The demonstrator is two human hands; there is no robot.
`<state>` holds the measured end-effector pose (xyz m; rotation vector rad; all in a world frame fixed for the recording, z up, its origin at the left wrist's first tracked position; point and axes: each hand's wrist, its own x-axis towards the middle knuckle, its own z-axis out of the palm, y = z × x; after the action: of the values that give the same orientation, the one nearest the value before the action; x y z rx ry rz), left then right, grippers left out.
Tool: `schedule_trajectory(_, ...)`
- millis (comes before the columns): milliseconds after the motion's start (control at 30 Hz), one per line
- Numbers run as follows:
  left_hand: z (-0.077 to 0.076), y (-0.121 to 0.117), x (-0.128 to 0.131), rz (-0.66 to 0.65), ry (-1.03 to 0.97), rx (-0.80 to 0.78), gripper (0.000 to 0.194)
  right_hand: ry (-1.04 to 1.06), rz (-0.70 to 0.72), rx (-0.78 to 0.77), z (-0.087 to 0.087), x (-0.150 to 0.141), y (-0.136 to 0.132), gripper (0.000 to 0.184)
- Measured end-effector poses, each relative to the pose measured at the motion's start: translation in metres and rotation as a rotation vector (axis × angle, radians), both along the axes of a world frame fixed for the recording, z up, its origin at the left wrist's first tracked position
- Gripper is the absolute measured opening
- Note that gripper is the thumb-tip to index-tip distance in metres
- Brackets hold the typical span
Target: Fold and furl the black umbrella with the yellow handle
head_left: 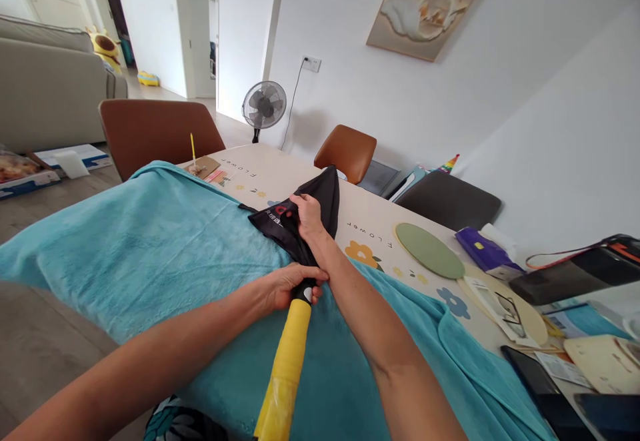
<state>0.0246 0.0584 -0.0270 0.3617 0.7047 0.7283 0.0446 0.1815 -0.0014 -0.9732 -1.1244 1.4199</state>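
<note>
A racket with a yellow wrapped handle [287, 361] points down toward me, and its head is hidden inside a black cloth cover [329, 204]. My left hand [295, 284] is closed around the top of the handle, where the cover's lower end meets it. Farther up, my right hand [307, 218] grips the bunched black cloth near its white and red print. Beneath both hands a turquoise blanket [190, 241] drapes over the table [370, 221].
To the right lie a green oval mat [430, 250], glasses [509, 311], a purple tissue pack [487, 252], a black case [575, 271] and a dark phone [545, 388]. Brown chairs [160, 131] and a fan [265, 104] stand beyond the table.
</note>
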Motion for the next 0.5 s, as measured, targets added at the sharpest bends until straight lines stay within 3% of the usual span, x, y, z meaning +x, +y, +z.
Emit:
schedule_trajectory(267,0.0,-0.001,0.002,0.031,-0.003,-0.064,0.012,-0.202,0.249,-0.077,-0.01,-0.006,-0.011,0.016)
schedule_trajectory(400,-0.001,0.001,-0.001,0.032,-0.075,-0.073,0.011,-0.202,0.368,-0.05,0.002,-0.001,-0.02,0.008)
schedule_trajectory(500,0.007,0.005,-0.012,0.017,-0.233,-0.083,0.011,-0.137,0.258,0.032,0.021,0.021,-0.017,0.006)
